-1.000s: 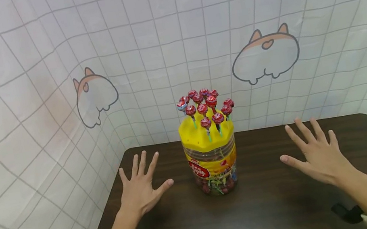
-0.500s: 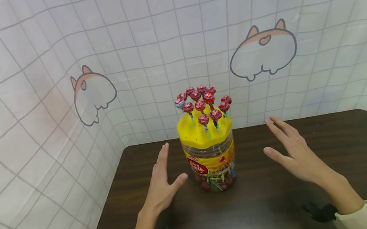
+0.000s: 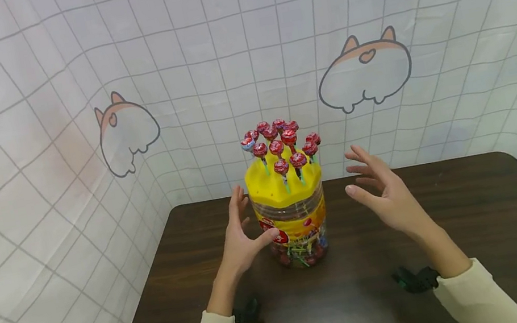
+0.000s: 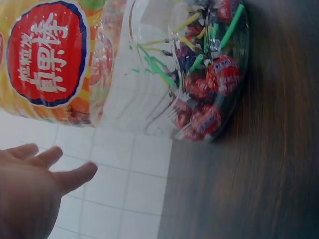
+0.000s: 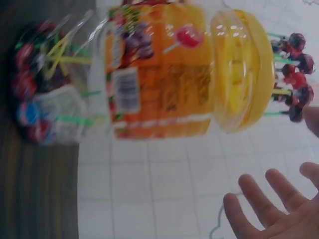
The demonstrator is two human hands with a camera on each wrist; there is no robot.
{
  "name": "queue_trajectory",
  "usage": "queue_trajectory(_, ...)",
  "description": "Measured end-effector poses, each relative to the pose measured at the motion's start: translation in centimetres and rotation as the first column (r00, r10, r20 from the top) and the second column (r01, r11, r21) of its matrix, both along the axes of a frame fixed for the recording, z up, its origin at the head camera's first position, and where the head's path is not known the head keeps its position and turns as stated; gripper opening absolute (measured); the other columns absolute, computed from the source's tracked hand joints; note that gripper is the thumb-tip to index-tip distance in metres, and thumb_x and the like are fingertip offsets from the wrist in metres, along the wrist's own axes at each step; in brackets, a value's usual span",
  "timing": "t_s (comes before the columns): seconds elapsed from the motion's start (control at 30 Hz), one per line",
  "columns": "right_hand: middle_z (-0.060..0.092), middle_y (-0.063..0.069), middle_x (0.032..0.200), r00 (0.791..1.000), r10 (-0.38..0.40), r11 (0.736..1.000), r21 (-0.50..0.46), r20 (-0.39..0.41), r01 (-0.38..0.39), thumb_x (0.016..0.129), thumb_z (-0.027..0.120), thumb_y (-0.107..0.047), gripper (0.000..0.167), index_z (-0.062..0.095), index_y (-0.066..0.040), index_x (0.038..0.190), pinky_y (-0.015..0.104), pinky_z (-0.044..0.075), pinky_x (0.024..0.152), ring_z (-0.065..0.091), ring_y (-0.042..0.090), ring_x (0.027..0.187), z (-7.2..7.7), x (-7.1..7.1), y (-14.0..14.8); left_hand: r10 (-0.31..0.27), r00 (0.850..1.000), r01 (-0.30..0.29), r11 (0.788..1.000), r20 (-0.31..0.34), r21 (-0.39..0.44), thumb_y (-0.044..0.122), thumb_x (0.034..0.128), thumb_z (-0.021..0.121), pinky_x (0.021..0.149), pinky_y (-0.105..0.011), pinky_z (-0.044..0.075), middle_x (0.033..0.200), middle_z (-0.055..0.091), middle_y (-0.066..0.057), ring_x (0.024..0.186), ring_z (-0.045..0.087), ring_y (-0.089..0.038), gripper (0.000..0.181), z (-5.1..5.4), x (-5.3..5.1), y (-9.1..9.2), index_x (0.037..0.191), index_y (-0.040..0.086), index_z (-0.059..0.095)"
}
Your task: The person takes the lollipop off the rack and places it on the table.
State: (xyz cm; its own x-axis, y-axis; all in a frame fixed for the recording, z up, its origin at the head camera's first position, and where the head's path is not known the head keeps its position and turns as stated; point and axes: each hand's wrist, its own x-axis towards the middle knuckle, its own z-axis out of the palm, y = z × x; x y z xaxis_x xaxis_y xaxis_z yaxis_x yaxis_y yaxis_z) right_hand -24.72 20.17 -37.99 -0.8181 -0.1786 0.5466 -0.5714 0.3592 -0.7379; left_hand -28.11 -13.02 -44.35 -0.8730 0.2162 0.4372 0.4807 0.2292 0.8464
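Note:
A clear plastic jar [image 3: 299, 244] with a yellow lid [image 3: 268, 186] stands upright on the table. Several wrapped lollipops [image 3: 277, 148] stick up out of the lid, and more lollipops [image 4: 204, 94] lie loose in the bottom of the jar. Close by the jar's left side is my left hand [image 3: 241, 248], its thumb overlapping the label in the head view; the left wrist view shows a gap between fingers and jar. My right hand [image 3: 392, 198] hovers to the right of the jar, fingers gently bent and apart from it. Neither hand holds anything.
The dark wooden table [image 3: 482, 220] reaches back to a white grid-patterned cloth [image 3: 195, 40] with cartoon animal drawings [image 3: 365, 73]. The cloth also runs along the left side. Each wrist bears a dark strap-on device [image 3: 416, 279].
Both hands have come inward from wide apart toward the jar, the left nearer to it. Their spread fingers have relaxed and bent a little. The jar stays in place.

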Motion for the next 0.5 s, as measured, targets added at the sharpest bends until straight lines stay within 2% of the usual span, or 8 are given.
queue_trajectory(0.1,0.047,0.007,0.155,0.999,0.052,0.996,-0.076,0.008,-0.051,0.100,0.063,-0.007,0.078,0.026,-0.037,0.162,0.015,0.046,0.105,0.056,0.020,0.133,0.9,-0.9,-0.8,-0.058,0.998,0.057,0.998,0.026,0.039,0.062,0.0770,0.082,0.119,-0.071,0.026,0.170,0.021,0.002,0.155,0.026,-0.029,0.115,-0.5,-0.7,0.3,0.163,0.041,0.009)
queue_trajectory(0.2,0.053,0.014,0.148,0.998,0.069,0.990,-0.127,0.005,-0.068,0.101,0.063,-0.007,0.074,0.031,-0.034,0.161,0.015,0.049,0.102,0.061,0.016,0.124,1.9,-1.6,-1.6,-0.113,0.992,0.109,0.992,0.054,0.056,0.053,0.0780,0.086,0.120,-0.069,0.027,0.167,0.026,0.004,0.152,0.030,-0.026,0.115,-0.9,-1.2,0.6,0.163,0.042,0.009)
queue_trajectory(0.3,0.057,0.018,0.139,0.998,0.056,0.988,-0.145,-0.004,-0.056,0.101,0.062,-0.007,0.069,0.035,-0.031,0.160,0.014,0.051,0.098,0.063,0.015,0.117,2.8,-2.3,-2.3,-0.163,0.984,0.158,0.985,0.073,0.069,0.042,0.0790,0.088,0.121,-0.065,0.028,0.163,0.030,0.004,0.150,0.033,-0.025,0.113,-1.3,-1.6,0.9,0.162,0.042,0.011)
queue_trajectory(0.5,0.061,0.016,0.127,0.999,0.041,0.986,-0.161,-0.025,-0.044,0.100,0.064,-0.007,0.063,0.044,-0.025,0.156,0.014,0.052,0.095,0.063,0.017,0.109,4.3,-3.7,-3.6,-0.227,0.971,0.218,0.969,0.072,0.115,0.030,0.0796,0.089,0.120,-0.064,0.030,0.159,0.036,-0.001,0.143,0.041,-0.029,0.112,-1.6,-1.9,1.2,0.162,0.039,0.013)
